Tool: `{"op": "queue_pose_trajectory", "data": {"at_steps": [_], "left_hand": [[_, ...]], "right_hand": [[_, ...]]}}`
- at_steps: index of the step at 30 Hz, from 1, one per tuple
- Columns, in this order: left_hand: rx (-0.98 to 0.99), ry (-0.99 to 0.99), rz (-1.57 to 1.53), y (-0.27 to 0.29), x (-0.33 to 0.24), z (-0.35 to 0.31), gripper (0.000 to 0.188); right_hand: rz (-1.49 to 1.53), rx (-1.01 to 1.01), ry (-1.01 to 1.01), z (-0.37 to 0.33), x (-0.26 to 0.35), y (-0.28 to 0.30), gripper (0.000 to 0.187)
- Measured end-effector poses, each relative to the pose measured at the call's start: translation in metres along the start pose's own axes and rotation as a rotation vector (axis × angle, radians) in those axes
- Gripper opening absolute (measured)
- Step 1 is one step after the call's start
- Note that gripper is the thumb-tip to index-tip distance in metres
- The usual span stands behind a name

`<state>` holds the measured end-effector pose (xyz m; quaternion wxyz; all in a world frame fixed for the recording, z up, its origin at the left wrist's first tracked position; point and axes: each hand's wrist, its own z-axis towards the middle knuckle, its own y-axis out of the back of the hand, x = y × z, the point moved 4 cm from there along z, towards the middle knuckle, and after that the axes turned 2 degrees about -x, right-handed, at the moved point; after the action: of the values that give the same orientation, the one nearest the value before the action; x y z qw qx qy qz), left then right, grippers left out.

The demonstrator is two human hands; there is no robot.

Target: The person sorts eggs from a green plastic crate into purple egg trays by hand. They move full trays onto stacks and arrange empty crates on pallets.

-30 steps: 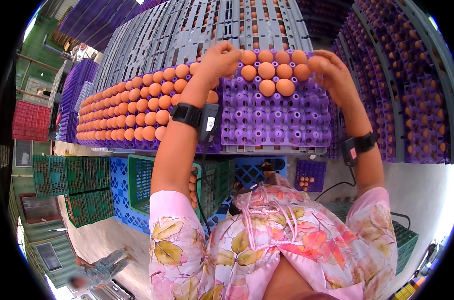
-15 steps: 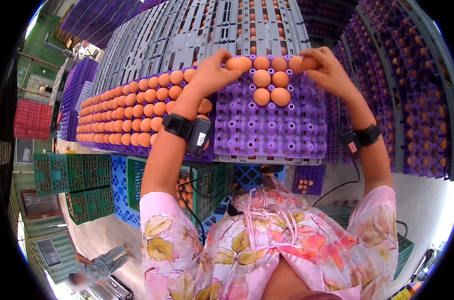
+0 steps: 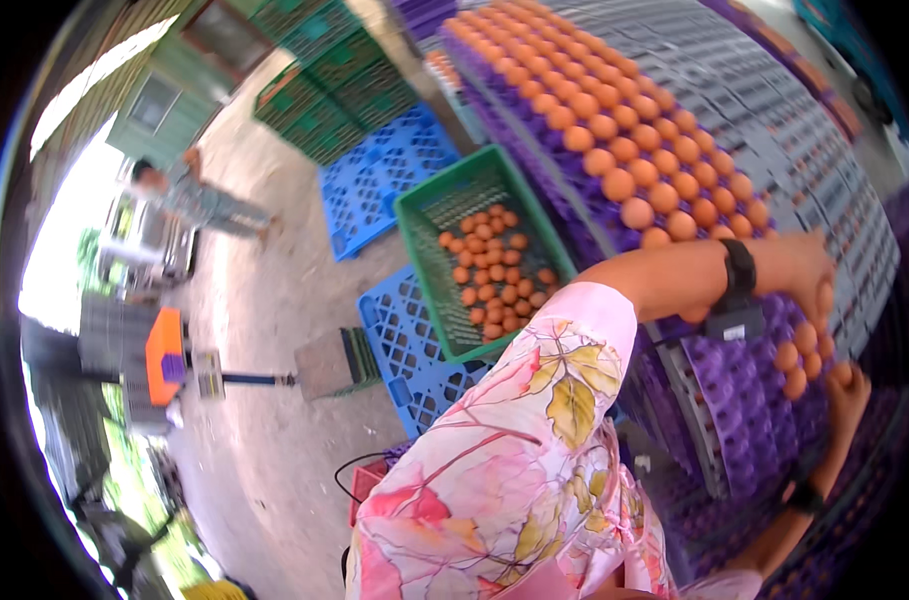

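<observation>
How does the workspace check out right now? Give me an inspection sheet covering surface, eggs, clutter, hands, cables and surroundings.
Surface: purple tray topping a stack, many bare cups showing.
Job's things: brown eggs grouped near both hands; more in rows alongside; loose ones in a green crate.
Clutter: blue pallet on the floor.
Hands: left hand at the eggs, fingers blurred; right hand curled beside them; grip unclear for both.
Cables: thin dark loop low in view; cannot tell if it is a cable.
Surroundings: another person standing; stacked green crates.
</observation>
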<state>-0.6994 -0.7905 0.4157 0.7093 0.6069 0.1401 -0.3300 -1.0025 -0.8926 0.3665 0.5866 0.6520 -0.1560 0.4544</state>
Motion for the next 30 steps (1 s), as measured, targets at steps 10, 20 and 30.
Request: {"op": "queue_pose_trajectory", "data": {"at_steps": [10, 20, 30], "left_hand": [[-0.211, 0.491, -0.428, 0.04, 0.136, -0.418, 0.033], [0.456, 1.204, 0.026, -0.14, 0.303, -0.561, 0.043], [0.287, 1.115, 0.028, -0.135, 0.279, -0.574, 0.044]], "right_hand": [[0.336, 1.002, 0.49, -0.148, 0.273, -0.269, 0.046], [-0.906, 1.427, 0.242, -0.185, 0.221, -0.674, 0.04], [-0.772, 1.327, 0.264, -0.202, 0.115, -0.71, 0.06]]}}
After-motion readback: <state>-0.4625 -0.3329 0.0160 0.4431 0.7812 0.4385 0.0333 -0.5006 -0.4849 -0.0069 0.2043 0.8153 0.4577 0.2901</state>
